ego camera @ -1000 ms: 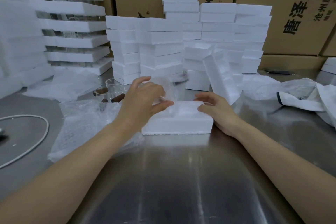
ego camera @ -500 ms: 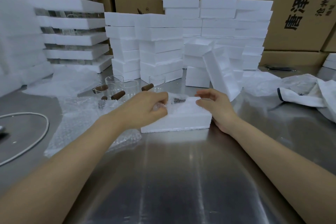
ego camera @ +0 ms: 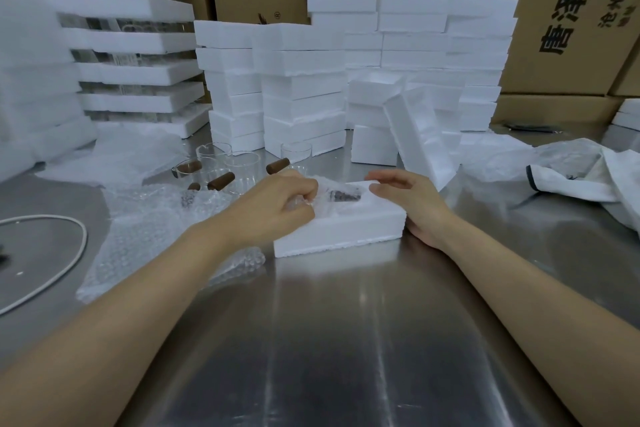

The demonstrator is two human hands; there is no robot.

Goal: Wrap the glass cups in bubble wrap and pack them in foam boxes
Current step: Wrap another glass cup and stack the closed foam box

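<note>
Lowered from above since the earlier frame, the left hand [ego camera: 277, 210] now sits on the left end of the foam box [ego camera: 346, 230] at frame centre; I see its fingers curled, pinching the covering of the wrapped cup [ego camera: 341, 196]; that cup lies in the box cavity, a dark part showing through the wrap. I see the right hand [ego camera: 412, 204] against the right end of the box; its fingers are loosely bent, resting on the rim, gripping nothing. Unwrapped glass cups [ego camera: 221, 166] stand left of centre, above loose bubble wrap sheets [ego camera: 156, 225]; foam stacks [ego camera: 301, 87] fill the upper centre; all rest on the steel table [ego camera: 346, 340].
</note>
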